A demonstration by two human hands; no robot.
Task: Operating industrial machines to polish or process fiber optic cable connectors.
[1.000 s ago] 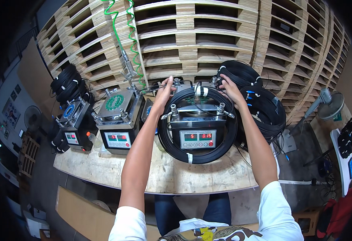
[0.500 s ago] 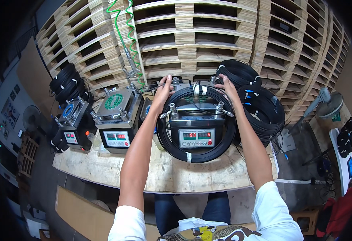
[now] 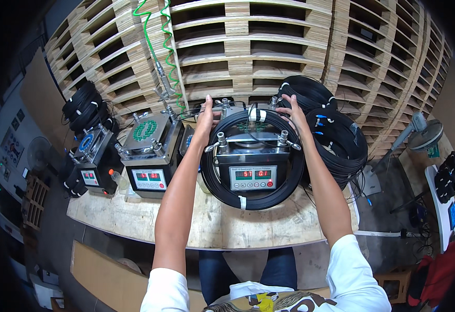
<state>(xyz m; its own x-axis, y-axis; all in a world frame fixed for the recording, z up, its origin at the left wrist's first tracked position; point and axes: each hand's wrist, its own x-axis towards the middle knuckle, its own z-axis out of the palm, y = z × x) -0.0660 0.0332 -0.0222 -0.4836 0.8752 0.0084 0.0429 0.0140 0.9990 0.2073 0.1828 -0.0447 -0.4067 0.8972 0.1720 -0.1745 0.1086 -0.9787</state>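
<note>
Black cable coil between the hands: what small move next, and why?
Perhaps close the left hand and right hand gently onto the black coil: both look open beside its upper edges, while it loops around the control panel.

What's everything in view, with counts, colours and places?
Wooden table: one, pale, centre
Polishing machines: at least three, silver and black, on the table
Front cable coil: one, black, around the centre machine's panel
Other cable coils: several, black, left and right
Wooden pallets: many, pale, stacked behind
Spiral hoses: two, green, hanging above
Air gun: one, silver, at a hose's end
Bottle: one, clear, orange cap, between the two leftmost machines
Fans: two, grey, far left, far right
Cloth: one, red, lower right
Left hand, right hand: one each, bare, by the front coil's upper sides
</note>
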